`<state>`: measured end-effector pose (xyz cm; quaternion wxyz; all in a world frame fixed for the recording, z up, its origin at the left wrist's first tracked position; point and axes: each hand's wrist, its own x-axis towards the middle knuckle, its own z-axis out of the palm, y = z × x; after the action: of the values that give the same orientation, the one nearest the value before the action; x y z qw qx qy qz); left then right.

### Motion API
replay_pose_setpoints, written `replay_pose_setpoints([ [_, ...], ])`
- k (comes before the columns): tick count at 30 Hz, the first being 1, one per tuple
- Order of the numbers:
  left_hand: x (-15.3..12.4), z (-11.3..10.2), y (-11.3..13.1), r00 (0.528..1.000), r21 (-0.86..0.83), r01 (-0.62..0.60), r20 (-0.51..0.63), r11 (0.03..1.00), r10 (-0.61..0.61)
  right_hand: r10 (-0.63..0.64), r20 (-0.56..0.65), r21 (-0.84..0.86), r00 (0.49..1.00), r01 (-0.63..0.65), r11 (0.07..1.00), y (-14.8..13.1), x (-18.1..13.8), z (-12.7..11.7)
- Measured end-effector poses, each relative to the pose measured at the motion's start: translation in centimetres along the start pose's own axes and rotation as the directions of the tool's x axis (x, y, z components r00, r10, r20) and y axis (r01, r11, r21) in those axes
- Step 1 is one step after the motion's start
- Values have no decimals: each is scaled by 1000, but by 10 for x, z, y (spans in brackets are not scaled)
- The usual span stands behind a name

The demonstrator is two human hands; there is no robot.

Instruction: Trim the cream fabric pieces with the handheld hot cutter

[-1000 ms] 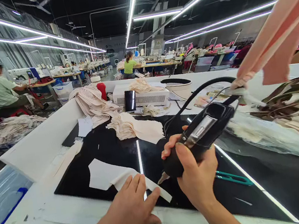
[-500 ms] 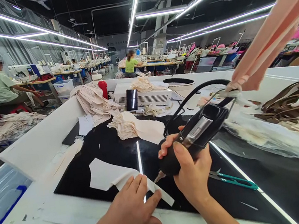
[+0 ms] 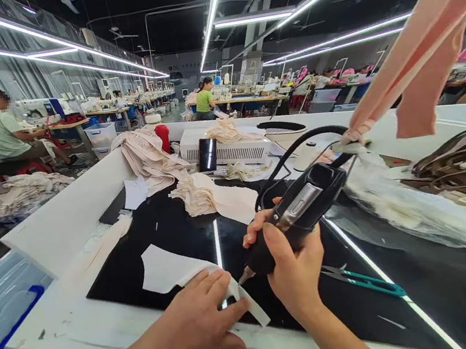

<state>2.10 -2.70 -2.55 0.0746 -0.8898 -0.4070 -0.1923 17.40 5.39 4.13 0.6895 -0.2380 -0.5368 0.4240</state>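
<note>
A cream fabric piece (image 3: pixel 166 268) lies on the black table surface, with a narrow strip along its right side running toward the front edge. My left hand (image 3: pixel 203 313) rests on that strip, fingers stretched out and pressing it down; part of the fabric is hidden under them. My right hand (image 3: pixel 295 270) is wrapped round a black corded hand tool (image 3: pixel 297 211) with a silver side plate. The tool's pointed metal tip (image 3: pixel 245 276) sits at or just beside the strip's edge; I cannot tell whether they touch. Teal-handled thread snips (image 3: pixel 367 281) lie right of my right hand.
Stacked cream fabric pieces (image 3: pixel 201 194) lie behind my hands. A white vented box (image 3: pixel 229 150) and a phone (image 3: pixel 208 154) stand farther back. Pink fabric strips (image 3: pixel 419 47) hang at the tool's cord. Plastic-wrapped material (image 3: pixel 400 213) lies right. Co-workers sit beyond the low white wall.
My right hand and the tool have shifted slightly left, and my left hand has moved a little left. The hanging pink strips have swung. The fabric piece lies nearly as before.
</note>
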Motion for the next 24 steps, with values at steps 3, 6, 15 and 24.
replay_pose_setpoints([
  [3,0,-11,-3,999,-22,-9,36,1000,10,-4,-18,-16,1000,3,1000,0,-2,0],
  [6,0,-20,-3,998,-29,2,55,1000,-1,1,-30,-23,1000,-2,1000,-1,-2,0],
  [15,-6,-9,2,997,-28,65,-43,997,-67,8,-32,-35,999,-9,999,-4,-7,0],
  [24,-8,-5,2,996,-20,80,-27,997,-80,35,-46,-19,998,-36,999,-8,-5,2],
])
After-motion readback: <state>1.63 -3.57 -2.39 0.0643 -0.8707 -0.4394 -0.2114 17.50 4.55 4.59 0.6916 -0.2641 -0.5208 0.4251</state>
